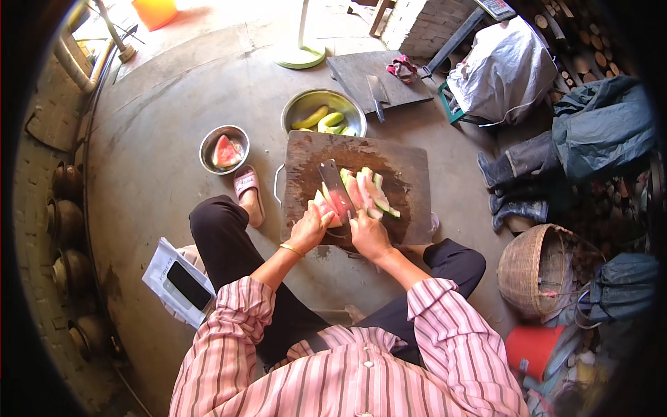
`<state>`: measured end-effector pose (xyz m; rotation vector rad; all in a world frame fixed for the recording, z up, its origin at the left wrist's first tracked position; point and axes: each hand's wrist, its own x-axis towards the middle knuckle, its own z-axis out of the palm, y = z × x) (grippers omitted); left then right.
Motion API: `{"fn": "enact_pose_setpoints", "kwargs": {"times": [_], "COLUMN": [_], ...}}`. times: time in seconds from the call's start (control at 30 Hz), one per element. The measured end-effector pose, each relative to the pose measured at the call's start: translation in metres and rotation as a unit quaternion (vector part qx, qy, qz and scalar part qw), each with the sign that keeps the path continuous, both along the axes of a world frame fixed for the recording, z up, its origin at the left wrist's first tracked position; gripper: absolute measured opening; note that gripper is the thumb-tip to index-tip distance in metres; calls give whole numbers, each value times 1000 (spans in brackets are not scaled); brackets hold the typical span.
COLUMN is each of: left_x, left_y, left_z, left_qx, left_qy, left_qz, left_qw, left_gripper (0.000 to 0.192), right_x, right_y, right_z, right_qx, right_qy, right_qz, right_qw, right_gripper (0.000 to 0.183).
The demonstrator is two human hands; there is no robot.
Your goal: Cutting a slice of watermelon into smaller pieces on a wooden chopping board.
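Observation:
A worn wooden cutting board (307, 156) lies in front of me. My right hand (369, 235) grips the handle end of a cleaver (336, 187), whose dark blade points away from me. Left of the blade, my left hand (311, 228) holds a watermelon piece (325, 208) against the board, its fingers close to the steel. To the right of the blade, several cut watermelon strips (367, 188) with pale flesh and green rind lie in a loose heap. The cleaver's edge is hidden, so I cannot tell how deep it sits in the piece.
Beyond the board stands a steel basin (297, 99) holding yellow-green gourds. A smaller metal bowl (207, 166) with a red watermelon wedge is at left. Another cleaver (376, 91) rests on a platform scale (354, 68). A wicker basket (516, 271) and rubber boots (492, 169) are at right.

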<state>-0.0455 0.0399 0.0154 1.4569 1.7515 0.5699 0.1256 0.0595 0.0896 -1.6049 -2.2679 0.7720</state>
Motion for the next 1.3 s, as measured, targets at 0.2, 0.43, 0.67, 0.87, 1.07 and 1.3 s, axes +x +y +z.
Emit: {"fn": "enact_pose_setpoints", "kwargs": {"times": [0.2, 0.43, 0.67, 0.87, 1.07, 1.3], "left_x": [-3, 2, 10, 10, 12, 5], "left_y": [0, -3, -9, -10, -13, -7], "left_z": [-17, -1, -6, 1, -5, -1], "left_qx": [42, -40, 34, 15, 17, 9], "left_qy": [-91, -25, 41, 65, 48, -80], "left_qz": [-6, 2, 3, 14, -8, 37], "left_qw": [995, 999, 999, 998, 999, 996], "left_gripper": [52, 56, 73, 73, 74, 56], "right_x": [6, 5, 2, -12, -13, 4], "right_y": [-10, -1, 12, 21, -2, 14], "right_z": [2, -7, -17, -26, -51, -32], "right_qx": [2, -42, -94, -116, -33, 4], "right_qy": [-33, -36, -33, -64, -25, 16], "right_qz": [28, 32, 44, 73, 7, -9], "right_qw": [999, 998, 994, 989, 999, 1000], "right_gripper": [21, 24, 23, 22, 23, 23]}}
